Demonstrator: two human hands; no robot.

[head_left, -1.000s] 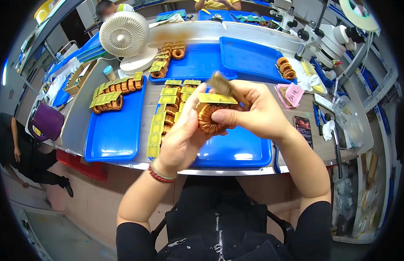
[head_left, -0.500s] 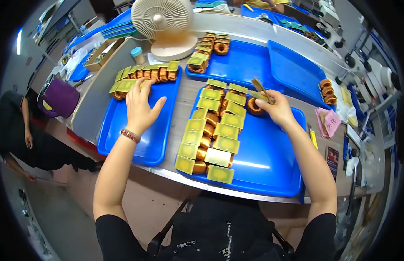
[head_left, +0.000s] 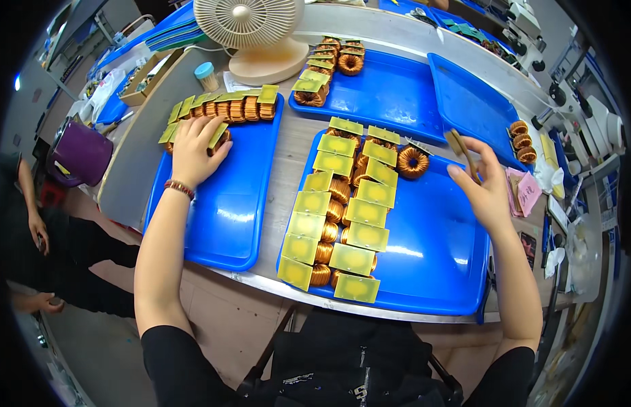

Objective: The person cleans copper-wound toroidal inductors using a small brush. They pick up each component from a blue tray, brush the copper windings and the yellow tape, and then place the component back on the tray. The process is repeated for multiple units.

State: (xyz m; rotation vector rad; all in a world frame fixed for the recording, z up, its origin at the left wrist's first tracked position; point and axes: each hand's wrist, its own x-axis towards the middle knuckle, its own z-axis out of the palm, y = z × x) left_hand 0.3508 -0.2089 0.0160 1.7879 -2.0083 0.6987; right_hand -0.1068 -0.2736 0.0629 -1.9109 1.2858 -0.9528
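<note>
My left hand (head_left: 196, 150) is closed round a copper toroidal coil (head_left: 225, 140) with a yellow-green board on it, at the near side of a coil cluster in the left blue tray (head_left: 224, 234). Behind it stands a packed row of coils (head_left: 235, 110) with boards. My right hand (head_left: 485, 182) grips a small wooden brush (head_left: 458, 144), raised above the right edge of the middle blue tray (head_left: 431, 271). In that tray, two columns of coils lie under yellow-green boards (head_left: 357, 258). A separate coil (head_left: 412, 162) stands near the far edge, its round face toward me, apart from the brush.
A beige fan (head_left: 251, 34) and a blue-capped jar (head_left: 207, 76) stand at the back. Further blue trays (head_left: 390, 88) hold coils behind. Pink paper (head_left: 526, 191) lies at the right. A person (head_left: 40, 230) stands at the left beside a purple bucket (head_left: 83, 152).
My left hand has closed on a coil in the left tray. My right hand has moved right with the brush, away from the coil at the middle tray's far edge. The view has shifted slightly.
</note>
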